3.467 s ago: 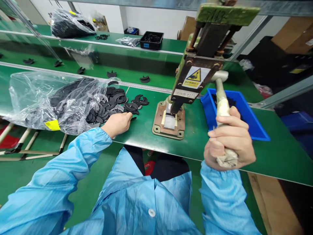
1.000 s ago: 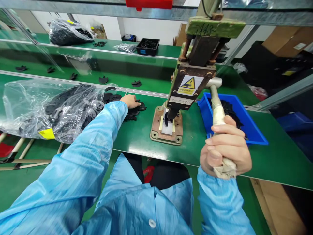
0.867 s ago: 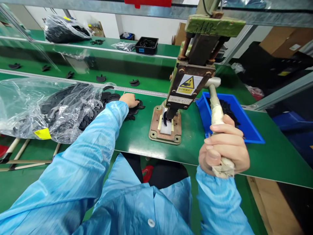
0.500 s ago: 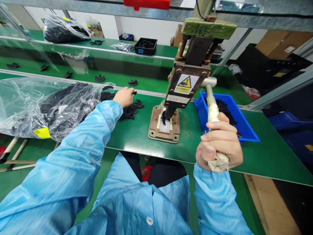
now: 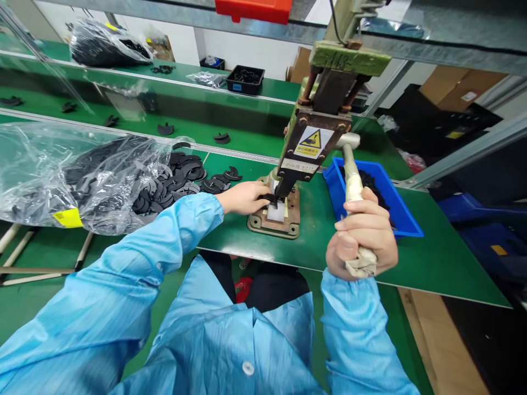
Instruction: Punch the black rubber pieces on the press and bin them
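Black part (image 5: 269, 198), thin and flat, sitting on the white pad of the press base (image 5: 275, 215), pinched at the fingertips of the left hand (image 5: 246, 197). Going left to right: clear, crinkled bag (image 5: 61, 170) with a yellow label lying on the bench, spilling a loose heap of parts (image 5: 181, 181), flat, dark, crescent-shaped. Reaching across in a shiny blue sleeve, left hand closing its fingers on the part under the ram. Standing on a rusty brown plate with bolt holes, the press (image 5: 319, 126), worn green metal, carrying a yellow warning label. Gripping the lever (image 5: 352, 181), right hand (image 5: 362, 236), fingers wrapped tight around the pale, cloth-wound handle, lever slanting down toward the body. Sitting just behind the lever, a blue bin (image 5: 373, 195), rectangular plastic, holding more black pieces. Lying under everything, the bench (image 5: 230, 241), smooth green mat. Running beyond it, a green belt carrying scattered single parts, then a second green bench with another bag and a black tray. Showing at the far right, cardboard boxes and a grey metal frame.
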A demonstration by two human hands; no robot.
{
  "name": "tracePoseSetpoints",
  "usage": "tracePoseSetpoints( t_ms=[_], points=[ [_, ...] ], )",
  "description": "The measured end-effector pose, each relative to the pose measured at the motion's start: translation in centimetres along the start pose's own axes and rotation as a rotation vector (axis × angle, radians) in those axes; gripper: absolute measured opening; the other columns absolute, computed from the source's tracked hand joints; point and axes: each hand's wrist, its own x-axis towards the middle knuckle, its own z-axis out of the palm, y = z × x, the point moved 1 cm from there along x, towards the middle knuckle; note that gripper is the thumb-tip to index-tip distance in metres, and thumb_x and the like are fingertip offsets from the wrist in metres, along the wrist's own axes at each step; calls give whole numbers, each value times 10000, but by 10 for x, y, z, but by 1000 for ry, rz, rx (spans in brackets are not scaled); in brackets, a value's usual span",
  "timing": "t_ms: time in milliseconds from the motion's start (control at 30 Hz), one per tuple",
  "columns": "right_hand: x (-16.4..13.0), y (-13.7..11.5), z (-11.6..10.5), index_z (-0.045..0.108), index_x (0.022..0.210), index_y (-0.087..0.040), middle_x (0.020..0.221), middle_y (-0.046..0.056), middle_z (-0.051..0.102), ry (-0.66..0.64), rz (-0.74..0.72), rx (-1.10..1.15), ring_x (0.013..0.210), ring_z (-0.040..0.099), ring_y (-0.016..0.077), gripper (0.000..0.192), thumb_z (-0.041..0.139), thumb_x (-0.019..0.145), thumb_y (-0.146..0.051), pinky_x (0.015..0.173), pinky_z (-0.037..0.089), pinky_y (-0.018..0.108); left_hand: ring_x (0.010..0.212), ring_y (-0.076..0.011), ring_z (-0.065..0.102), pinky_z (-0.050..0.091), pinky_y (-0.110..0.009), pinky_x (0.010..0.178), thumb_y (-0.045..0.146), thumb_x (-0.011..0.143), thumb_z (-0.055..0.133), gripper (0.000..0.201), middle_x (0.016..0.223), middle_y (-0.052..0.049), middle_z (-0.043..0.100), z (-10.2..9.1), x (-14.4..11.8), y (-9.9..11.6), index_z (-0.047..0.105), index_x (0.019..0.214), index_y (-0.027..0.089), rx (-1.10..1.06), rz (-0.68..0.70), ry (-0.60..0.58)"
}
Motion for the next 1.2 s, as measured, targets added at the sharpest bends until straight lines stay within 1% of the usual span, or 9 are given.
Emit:
tracePoseSetpoints(
  t_ms=[133, 200, 267, 367, 467, 567, 800, 967, 1200],
  points=[
    [1, -1, 0, 561, 709, -219, 709, -41, 651, -6, -3, 7, 927, 744, 203, 317, 693, 945, -384, 1112, 560, 698, 1121, -252, 738, 570, -344, 1024, 298, 1004, 656, 223, 1166, -87, 784, 3, 7, -2, 769, 1155, 178, -210, -79, 16],
    [1, -1, 1, 561, 705, -212, 706, -36, 657, 0, -8, 19, 925, 744, 206, 320, 696, 944, -377, 1108, 558, 699, 896, -210, 768, 610, -313, 843, 334, 1003, 686, 198, 1050, -69, 791, 1, 4, -11, 720, 1113, 173, -396, -228, 27],
    [1, -1, 2, 558, 697, -207, 696, -31, 652, 13, -9, 35, 924, 743, 211, 326, 698, 940, -372, 1103, 555, 700, 672, -159, 733, 577, -264, 646, 377, 1016, 698, 214, 899, -49, 772, 1, 1, -20, 645, 1031, 170, -582, -371, 29],
    [1, 0, 2, 550, 687, -207, 686, -32, 635, 31, -6, 41, 914, 737, 209, 335, 700, 935, -375, 1101, 552, 700, 542, -129, 688, 492, -204, 514, 391, 1046, 681, 263, 705, -10, 710, 2, -1, -26, 532, 962, 191, -753, -466, 53],
    [1, 1, 2, 547, 690, -208, 694, -34, 630, 13, -10, 31, 922, 739, 209, 333, 703, 930, -377, 1104, 552, 707, 510, -122, 673, 467, -184, 486, 336, 1067, 656, 214, 629, 27, 661, 7, 5, -23, 505, 999, 201, -799, -467, 79],
    [1, 1, 0, 543, 697, -211, 703, -37, 629, -7, -20, 22, 928, 738, 205, 325, 693, 932, -376, 1100, 559, 706, 549, -121, 682, 488, -197, 503, 285, 1029, 707, 180, 689, 20, 669, 14, 13, -20, 556, 1009, 188, -807, -416, 66],
    [1, 1, 4, 499, 676, -207, 684, -51, 607, 37, -22, 9, 901, 732, 187, 359, 686, 926, -383, 1091, 571, 672, 575, -102, 612, 447, -208, 539, 299, 984, 741, 225, 677, 15, 634, 27, 18, -27, 631, 853, 153, -795, -367, 75],
    [1, 1, 6, 496, 688, -212, 676, -56, 596, 63, -37, -3, 882, 730, 178, 364, 682, 937, -403, 1078, 584, 647, 582, -100, 606, 447, -215, 570, 336, 941, 792, 284, 669, 17, 632, 27, 17, -27, 621, 811, 150, -865, -368, 50],
    [-1, 3, 8, 500, 678, -225, 643, -55, 552, 101, -19, -13, 840, 709, 172, 400, 684, 939, -465, 1072, 595, 623, 480, -75, 515, 372, -206, 499, 345, 936, 806, 335, 590, 35, 574, 25, 18, -25, 583, 762, 167, -875, -425, 26]
  ],
)
